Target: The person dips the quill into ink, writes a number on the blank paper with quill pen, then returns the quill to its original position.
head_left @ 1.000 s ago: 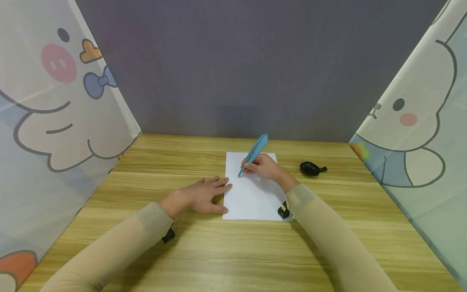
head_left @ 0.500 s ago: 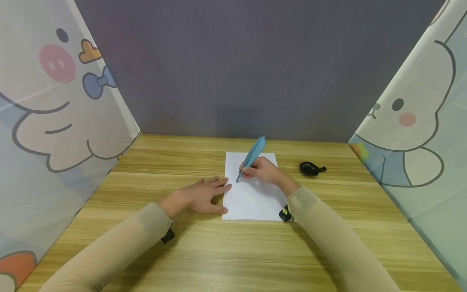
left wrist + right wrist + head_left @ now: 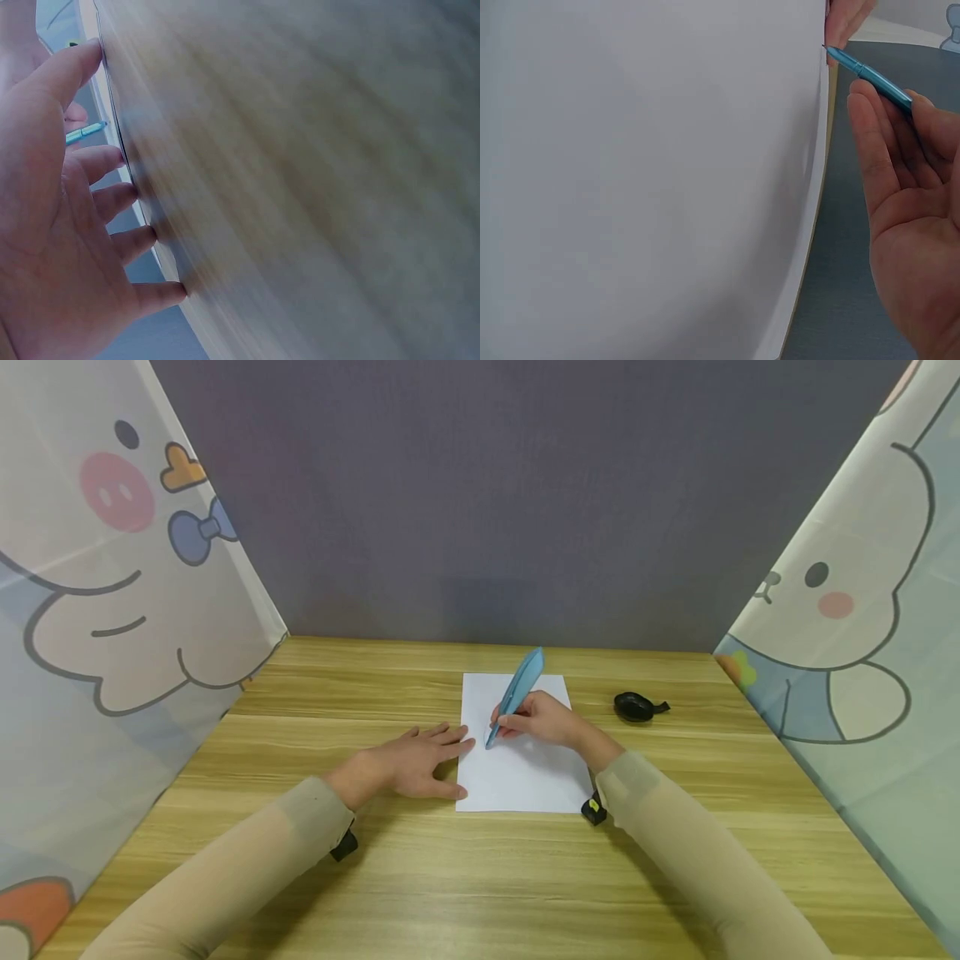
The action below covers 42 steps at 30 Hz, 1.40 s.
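Note:
A sheet of white paper (image 3: 517, 787) lies on the wooden table. In my right hand (image 3: 546, 720) I pinch a blue feather-shaped pen (image 3: 523, 680), tilted, its tip at the left part of the sheet. The right wrist view shows the pen's slim metallic barrel (image 3: 885, 88) between thumb and fingers. Too faint to tell is whether a line shows by the tip. My left hand (image 3: 423, 766) rests flat, fingers spread, its fingertips at the sheet's left edge. In the left wrist view its fingers (image 3: 114, 201) reach the surface and grip nothing.
A small black oval object with a short tail (image 3: 634, 707) lies on the table (image 3: 420, 893), right of the paper. A grey panel (image 3: 480, 502) rises behind. Cartoon-printed sheets (image 3: 150, 635) flank both sides.
My right hand has moved toward me with the pen, its tip sliding down the left part of the paper. My left hand stays in place.

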Each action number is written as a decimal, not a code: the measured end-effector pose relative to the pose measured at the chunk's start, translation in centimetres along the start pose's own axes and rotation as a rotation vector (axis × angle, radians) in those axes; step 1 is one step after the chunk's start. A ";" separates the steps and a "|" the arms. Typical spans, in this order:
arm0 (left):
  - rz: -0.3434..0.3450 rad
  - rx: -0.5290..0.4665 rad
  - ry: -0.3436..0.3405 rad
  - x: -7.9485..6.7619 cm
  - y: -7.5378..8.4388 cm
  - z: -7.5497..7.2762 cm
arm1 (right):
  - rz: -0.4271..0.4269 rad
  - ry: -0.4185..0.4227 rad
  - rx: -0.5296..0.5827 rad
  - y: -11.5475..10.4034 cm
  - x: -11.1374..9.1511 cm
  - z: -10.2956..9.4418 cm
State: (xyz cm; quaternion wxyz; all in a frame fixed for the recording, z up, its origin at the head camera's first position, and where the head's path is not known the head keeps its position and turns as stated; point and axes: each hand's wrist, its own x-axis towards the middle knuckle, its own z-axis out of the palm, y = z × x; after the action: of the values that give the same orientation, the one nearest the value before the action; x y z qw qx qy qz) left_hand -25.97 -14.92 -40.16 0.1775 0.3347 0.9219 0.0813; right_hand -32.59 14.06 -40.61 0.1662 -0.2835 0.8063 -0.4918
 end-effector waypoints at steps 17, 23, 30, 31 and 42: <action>0.009 -0.001 -0.001 -0.2 0.0 0.0 | -0.009 -0.048 0.040 0.1 -2.2 -0.3; 0.011 0.000 0.003 -0.2 0.1 0.0 | -0.002 -0.061 0.060 0.2 -3.0 -0.4; 0.008 0.004 0.005 -0.1 0.0 0.0 | -0.004 -0.079 0.041 0.4 -3.6 -0.6; 0.007 0.004 0.004 -0.1 0.0 0.0 | 0.001 -0.080 0.038 0.4 -3.7 -0.6; 0.010 0.002 -0.003 -0.3 0.0 0.0 | -0.003 -0.100 0.031 0.6 -4.7 -1.0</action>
State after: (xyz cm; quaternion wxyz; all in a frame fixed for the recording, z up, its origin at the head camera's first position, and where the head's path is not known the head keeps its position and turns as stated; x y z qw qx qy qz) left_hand -25.75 -15.09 -40.08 0.1781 0.3397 0.9200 0.0806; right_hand -29.64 17.87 -40.75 0.2099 -0.3061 0.7889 -0.4898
